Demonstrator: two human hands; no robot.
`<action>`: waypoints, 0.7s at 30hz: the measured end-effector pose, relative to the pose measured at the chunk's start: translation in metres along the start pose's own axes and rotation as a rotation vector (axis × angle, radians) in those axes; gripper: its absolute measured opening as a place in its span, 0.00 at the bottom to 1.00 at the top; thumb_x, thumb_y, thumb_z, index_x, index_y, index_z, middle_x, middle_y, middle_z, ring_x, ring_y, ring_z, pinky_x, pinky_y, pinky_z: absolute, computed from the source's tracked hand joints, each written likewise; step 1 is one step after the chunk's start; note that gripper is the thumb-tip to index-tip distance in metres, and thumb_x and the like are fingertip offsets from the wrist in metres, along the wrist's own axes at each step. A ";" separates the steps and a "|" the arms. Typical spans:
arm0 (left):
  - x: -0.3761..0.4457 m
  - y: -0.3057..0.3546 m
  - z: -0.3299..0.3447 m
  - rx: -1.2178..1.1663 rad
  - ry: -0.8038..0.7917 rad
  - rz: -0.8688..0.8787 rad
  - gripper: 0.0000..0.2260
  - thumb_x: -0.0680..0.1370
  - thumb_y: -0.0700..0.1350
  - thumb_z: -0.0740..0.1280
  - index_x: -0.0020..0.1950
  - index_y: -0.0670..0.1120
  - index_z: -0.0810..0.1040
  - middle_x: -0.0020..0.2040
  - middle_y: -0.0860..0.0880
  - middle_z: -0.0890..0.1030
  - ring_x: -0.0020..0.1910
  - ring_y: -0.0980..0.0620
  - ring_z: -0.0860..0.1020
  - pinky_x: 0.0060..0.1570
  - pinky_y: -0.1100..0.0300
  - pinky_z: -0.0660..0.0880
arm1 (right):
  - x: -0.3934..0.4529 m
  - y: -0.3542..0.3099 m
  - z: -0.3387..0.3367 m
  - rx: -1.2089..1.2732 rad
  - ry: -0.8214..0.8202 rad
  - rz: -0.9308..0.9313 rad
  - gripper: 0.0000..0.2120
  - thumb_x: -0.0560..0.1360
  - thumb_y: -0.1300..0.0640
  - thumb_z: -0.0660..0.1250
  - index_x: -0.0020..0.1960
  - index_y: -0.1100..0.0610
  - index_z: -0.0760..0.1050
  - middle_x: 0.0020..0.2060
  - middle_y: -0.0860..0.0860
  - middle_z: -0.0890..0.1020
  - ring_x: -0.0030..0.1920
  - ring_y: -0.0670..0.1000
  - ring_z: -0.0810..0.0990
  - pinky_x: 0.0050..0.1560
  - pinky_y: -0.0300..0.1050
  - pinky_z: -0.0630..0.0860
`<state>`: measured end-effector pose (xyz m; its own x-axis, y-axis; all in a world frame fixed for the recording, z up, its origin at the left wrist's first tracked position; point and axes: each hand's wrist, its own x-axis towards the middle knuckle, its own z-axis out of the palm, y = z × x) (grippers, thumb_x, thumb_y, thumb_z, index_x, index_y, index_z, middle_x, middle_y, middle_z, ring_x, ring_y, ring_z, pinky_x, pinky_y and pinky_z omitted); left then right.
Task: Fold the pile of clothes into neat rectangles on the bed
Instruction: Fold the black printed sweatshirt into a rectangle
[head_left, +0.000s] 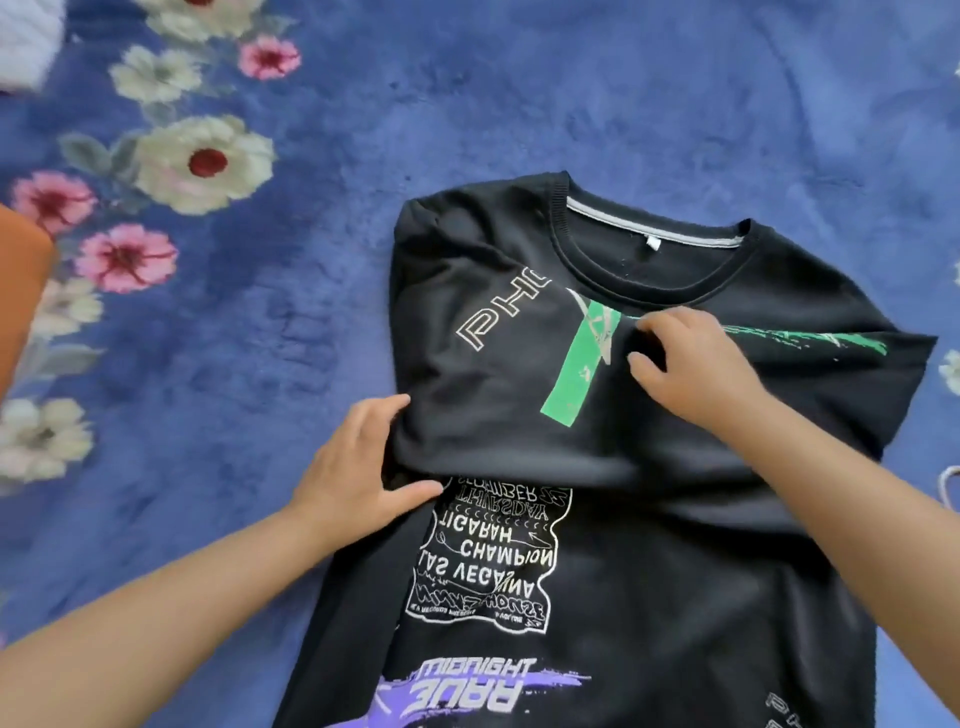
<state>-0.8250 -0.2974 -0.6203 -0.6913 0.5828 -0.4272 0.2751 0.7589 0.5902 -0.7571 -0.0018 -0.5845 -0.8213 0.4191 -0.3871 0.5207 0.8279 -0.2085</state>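
The shirt (649, 364) lies on the bed (467, 104) at five o'clock, collar toward twelve. My left hand (358, 462) holds its nine o'clock edge; my right hand (691, 364) rests on its chest, below the collar.

One head camera is looking forward and steeply down from above the bed (519, 104), close in. Its wide lens is bending the blue floral cover at the edges. The shirt (649, 545) is filling the lower right, running off the bottom edge. Both forearms are entering from the bottom corners, the left hand (358, 467) and right hand (691, 364) lying near mid-frame.
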 end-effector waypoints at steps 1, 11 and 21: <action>-0.005 -0.005 0.005 -0.014 -0.006 -0.007 0.43 0.61 0.66 0.63 0.71 0.43 0.64 0.65 0.45 0.70 0.63 0.46 0.70 0.60 0.55 0.67 | 0.010 -0.023 0.000 0.032 0.012 -0.085 0.20 0.75 0.55 0.65 0.64 0.62 0.71 0.61 0.58 0.74 0.64 0.58 0.68 0.62 0.50 0.65; 0.002 -0.015 0.016 -0.366 0.192 -0.079 0.15 0.73 0.39 0.66 0.39 0.52 0.61 0.31 0.55 0.68 0.36 0.48 0.68 0.35 0.58 0.60 | 0.095 -0.183 -0.006 0.067 -0.030 -0.126 0.26 0.78 0.49 0.60 0.71 0.61 0.59 0.63 0.58 0.73 0.64 0.58 0.70 0.55 0.43 0.65; -0.008 -0.069 0.017 -0.070 0.486 0.182 0.06 0.63 0.42 0.53 0.39 0.48 0.61 0.32 0.50 0.66 0.25 0.47 0.70 0.20 0.61 0.63 | 0.137 -0.207 -0.008 0.757 -0.232 -0.105 0.14 0.69 0.64 0.62 0.47 0.48 0.77 0.36 0.50 0.74 0.34 0.49 0.71 0.41 0.42 0.68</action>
<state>-0.8271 -0.3496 -0.6692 -0.8712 0.4889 0.0440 0.3860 0.6270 0.6767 -0.9792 -0.1128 -0.5877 -0.8485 0.1961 -0.4916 0.5290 0.3456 -0.7751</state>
